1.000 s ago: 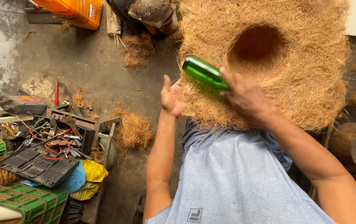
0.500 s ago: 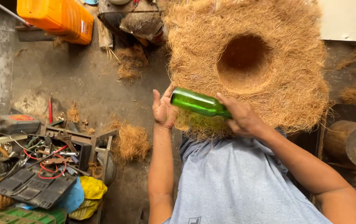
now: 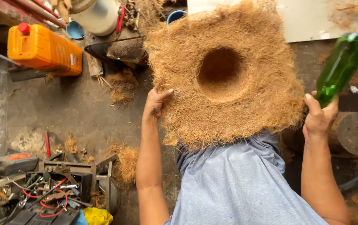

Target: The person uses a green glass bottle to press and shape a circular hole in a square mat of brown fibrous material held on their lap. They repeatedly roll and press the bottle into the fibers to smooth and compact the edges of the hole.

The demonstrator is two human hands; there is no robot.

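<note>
Bottle: your right hand point(image 3: 318, 118) has swung the green bottle point(image 3: 340, 68) off the fibre mat point(image 3: 229, 75), fingers wrapped round it.
Mat: your left hand point(image 3: 156, 102) grips its edge.

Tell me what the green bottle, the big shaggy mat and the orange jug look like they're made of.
Green bottle in the right hand: likely glass, glossy and translucent. Shaggy mat, held at its edge by the left hand: coarse tan plant fibre, probably coconut coir, loose strands showing. Orange jug: seemingly plastic, smooth moulded walls, red cap.
</note>
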